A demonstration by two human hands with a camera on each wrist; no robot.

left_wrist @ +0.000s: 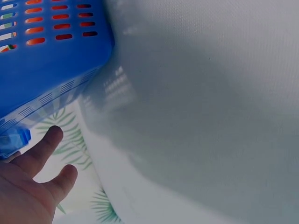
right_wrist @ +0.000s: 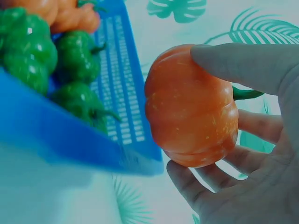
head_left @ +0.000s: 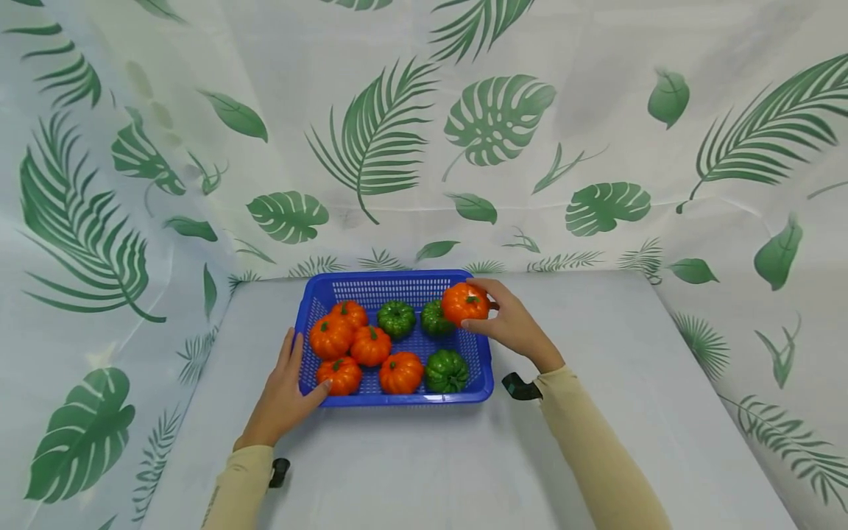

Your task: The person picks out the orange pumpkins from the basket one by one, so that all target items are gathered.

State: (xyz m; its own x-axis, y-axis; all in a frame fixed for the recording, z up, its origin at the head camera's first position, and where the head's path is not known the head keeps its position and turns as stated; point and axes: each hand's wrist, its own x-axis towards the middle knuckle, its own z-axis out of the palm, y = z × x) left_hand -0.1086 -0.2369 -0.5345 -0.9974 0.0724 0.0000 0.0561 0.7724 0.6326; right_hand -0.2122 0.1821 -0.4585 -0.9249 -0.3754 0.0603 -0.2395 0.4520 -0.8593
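Note:
In the head view, my right hand (head_left: 506,318) pinches an orange pumpkin (head_left: 462,304) over the right back part of a blue plastic basket (head_left: 397,400). The right wrist view shows the same pumpkin (right_wrist: 191,107) between thumb and fingers, its green stem toward the palm. My left hand (head_left: 285,394) rests at the basket's left side, thumb over the front left corner and fingers stretched along the wall. Inside the basket, several orange pumpkins (head_left: 331,336) cluster at left and front. Three green pumpkins (head_left: 447,370) lie at the middle and right, one partly hidden behind the held pumpkin.
The basket stands on a white table (head_left: 411,464), close to the back wall (head_left: 397,243). Leaf-printed sheeting hangs at the back and both sides. A dark wrist-camera piece (head_left: 521,386) sticks out from the right sleeve (head_left: 596,449).

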